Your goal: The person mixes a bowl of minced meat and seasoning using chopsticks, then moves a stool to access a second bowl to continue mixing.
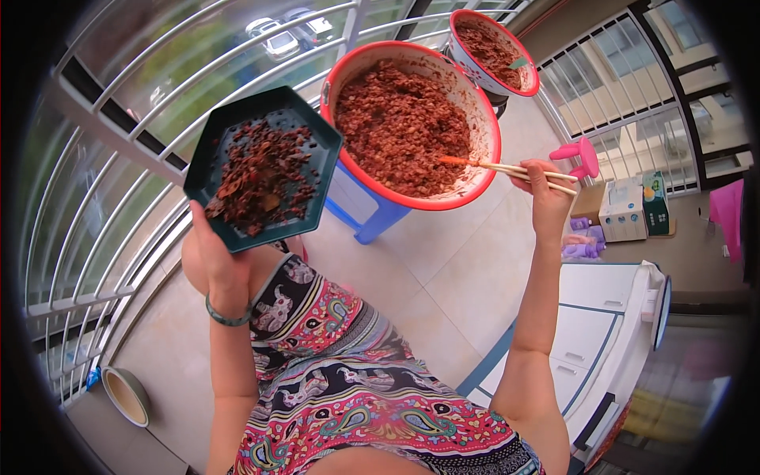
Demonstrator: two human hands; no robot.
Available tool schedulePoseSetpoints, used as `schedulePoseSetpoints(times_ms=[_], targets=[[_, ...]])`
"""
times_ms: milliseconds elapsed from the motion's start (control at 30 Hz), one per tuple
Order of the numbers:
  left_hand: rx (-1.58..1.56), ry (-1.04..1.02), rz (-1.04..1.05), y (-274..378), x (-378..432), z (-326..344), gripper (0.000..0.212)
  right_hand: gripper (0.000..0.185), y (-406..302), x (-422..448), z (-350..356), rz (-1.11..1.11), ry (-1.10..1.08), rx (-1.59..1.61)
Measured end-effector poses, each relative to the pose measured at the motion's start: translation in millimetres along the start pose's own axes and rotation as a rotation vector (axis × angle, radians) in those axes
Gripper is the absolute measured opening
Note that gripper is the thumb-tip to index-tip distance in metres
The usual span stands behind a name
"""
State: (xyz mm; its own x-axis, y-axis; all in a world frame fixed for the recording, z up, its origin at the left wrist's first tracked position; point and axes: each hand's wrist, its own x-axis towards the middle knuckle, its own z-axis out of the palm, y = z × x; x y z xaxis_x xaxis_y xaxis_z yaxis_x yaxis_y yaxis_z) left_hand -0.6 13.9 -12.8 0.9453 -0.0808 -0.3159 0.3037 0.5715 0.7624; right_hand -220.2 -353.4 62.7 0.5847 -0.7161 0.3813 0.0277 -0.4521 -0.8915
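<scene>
My left hand holds a dark green hexagonal tray by its lower left edge; dark red bits and some leaf-like pieces lie in it. In my right hand is a pair of light chopsticks, their reddened tips over the right part of a large basin. This basin has a red rim and is filled with a coarse red minced mixture. It rests on a blue plastic stool, just right of the tray.
A second red-rimmed basin with a similar mixture and a green utensil stands behind. A white railing runs along the windows at the left. A pink stool, boxes and a white cabinet are at the right. An oval tub sits lower left.
</scene>
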Motion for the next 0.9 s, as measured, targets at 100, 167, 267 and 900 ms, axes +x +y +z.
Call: schedulePoseSetpoints(times_ms=[100,167,267,900], targets=[[0.033,0.010,0.035,-3.7,1.5,-4.2,0.044,0.020,7.3,-3.8,-8.9,0.063,0.034,0.006],[0.049,-0.007,0.037,-2.0,0.8,-4.5,0.044,0.020,7.5,-3.6,-10.1,0.021,0.118,0.020],[0.067,0.007,0.060,-3.4,0.5,1.0,0.045,0.017,14.2,-0.7,-8.4,-0.048,0.181,0.013],[0.027,0.008,0.030,-0.1,-0.8,2.0,0.046,0.018,45.3,66.6,67.9,-0.032,0.003,0.156]])
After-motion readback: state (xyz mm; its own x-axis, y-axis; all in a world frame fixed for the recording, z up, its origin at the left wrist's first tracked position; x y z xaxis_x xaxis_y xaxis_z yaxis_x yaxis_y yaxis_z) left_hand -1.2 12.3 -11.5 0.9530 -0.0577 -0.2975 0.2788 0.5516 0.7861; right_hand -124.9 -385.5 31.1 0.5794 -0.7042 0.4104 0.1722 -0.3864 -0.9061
